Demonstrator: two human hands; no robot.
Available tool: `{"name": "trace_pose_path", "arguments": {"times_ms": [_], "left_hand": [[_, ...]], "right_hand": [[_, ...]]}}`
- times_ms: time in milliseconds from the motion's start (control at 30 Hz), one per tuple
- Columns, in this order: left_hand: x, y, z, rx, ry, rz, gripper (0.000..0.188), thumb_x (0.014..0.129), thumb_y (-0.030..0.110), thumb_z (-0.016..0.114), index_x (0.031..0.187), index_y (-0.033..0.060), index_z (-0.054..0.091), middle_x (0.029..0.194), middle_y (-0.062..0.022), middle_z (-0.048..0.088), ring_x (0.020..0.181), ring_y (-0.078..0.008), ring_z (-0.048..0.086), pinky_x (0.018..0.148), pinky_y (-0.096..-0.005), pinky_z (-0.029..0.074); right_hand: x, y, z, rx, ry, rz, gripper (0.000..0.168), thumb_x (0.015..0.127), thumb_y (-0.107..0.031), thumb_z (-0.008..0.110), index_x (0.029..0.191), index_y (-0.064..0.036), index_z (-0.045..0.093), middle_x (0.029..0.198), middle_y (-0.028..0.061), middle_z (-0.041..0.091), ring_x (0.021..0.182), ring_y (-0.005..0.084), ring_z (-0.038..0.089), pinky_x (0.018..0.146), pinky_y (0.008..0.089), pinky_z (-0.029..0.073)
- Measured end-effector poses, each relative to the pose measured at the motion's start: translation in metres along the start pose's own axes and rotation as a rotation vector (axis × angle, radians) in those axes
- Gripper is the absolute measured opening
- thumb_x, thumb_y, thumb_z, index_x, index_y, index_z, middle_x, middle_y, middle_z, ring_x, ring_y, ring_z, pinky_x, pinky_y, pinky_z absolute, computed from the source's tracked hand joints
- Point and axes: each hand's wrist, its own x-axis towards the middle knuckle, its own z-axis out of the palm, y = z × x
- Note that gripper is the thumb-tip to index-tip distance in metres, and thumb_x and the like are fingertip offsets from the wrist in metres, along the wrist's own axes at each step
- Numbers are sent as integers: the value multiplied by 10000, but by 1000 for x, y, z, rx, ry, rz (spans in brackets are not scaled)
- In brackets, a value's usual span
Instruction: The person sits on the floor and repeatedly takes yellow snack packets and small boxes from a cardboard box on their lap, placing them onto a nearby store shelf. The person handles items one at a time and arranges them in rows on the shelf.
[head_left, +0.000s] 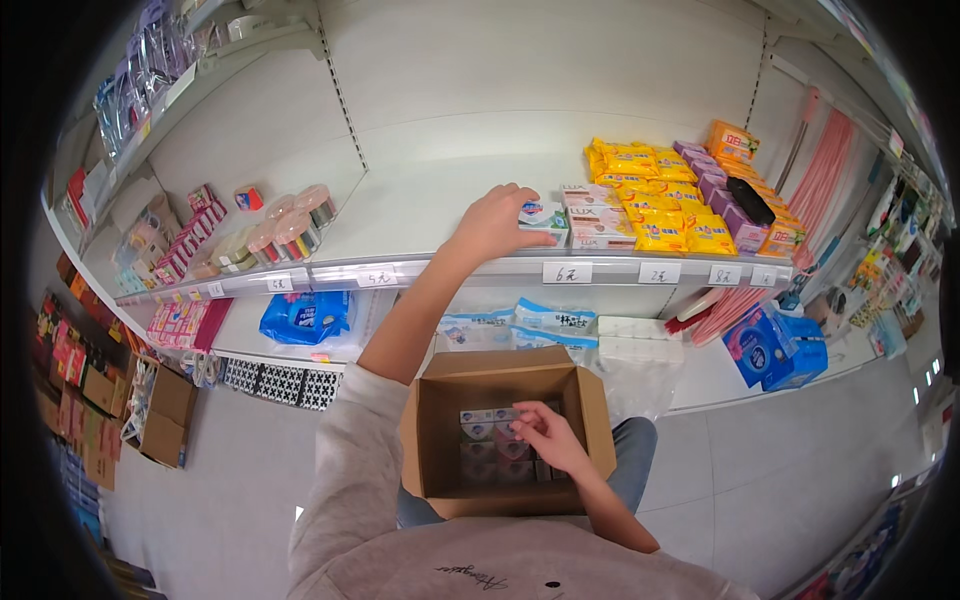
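Note:
My left hand (499, 225) reaches up to the white shelf and grips a white and green soap box (546, 217), thumb at its front and fingers at its back. The box stands on the shelf just left of the stacked Lux soap boxes (600, 223). An open cardboard box (502, 506) rests on my lap, below the shelf. Several soap boxes (478, 427) in white and pink lie at its bottom. My right hand (553, 439) is over the inside of this box, fingers slightly bent and apart, with nothing seen in it.
Yellow soap packs (660, 229), purple boxes (746, 232) and orange packs (784, 238) stand right of the Lux boxes; a black object (750, 201) lies on them. The shelf's front rail (480, 271) carries price cards. Wipes packs (555, 319) and tissue packs (641, 352) are on the lower shelf.

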Motion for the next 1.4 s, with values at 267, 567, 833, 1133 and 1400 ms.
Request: {"name": "trace_pose_path", "arguments": {"times_ms": [267,567,833,1133,1400], "left_hand": [[-10,3,4,-196,-18,39,715,753,384,789,1319,42,517,1277,-186,559,1190,-341,526,999,-394,429],[-133,7,23,-157,414,177,421,812,106,703,1209,58,570,1195,-151,601,1116,-347,556,975,-403,426],[-277,-40,108,-160,104,-126,149,773,50,674,921,62,660,938,-61,636,873,-300,604,767,-375,492],[-302,-33,114,-115,257,-41,70,752,91,692,757,95,622,588,-39,558,516,-229,548,495,-358,445],[-295,-39,125,-89,13,-159,96,809,162,661,763,89,619,612,-85,608,583,-283,612,525,-400,475]], "right_hand": [[-15,39,-11,-139,-43,87,343,908,-171,667,1201,-27,563,881,84,670,789,154,654,710,295,523],[-42,61,1,-600,-270,166,317,862,-223,667,1117,-41,625,920,181,693,876,350,675,774,410,532],[-52,45,10,-958,-520,322,322,835,-253,642,1066,-30,632,1001,207,676,943,395,643,797,487,523],[71,91,48,-1383,-1152,394,320,827,-201,634,1085,-14,658,1031,232,673,1010,348,649,787,452,543],[60,317,3,-1273,-1013,473,678,873,-221,612,1463,-98,301,1335,260,522,1150,419,564,988,576,407]]}}
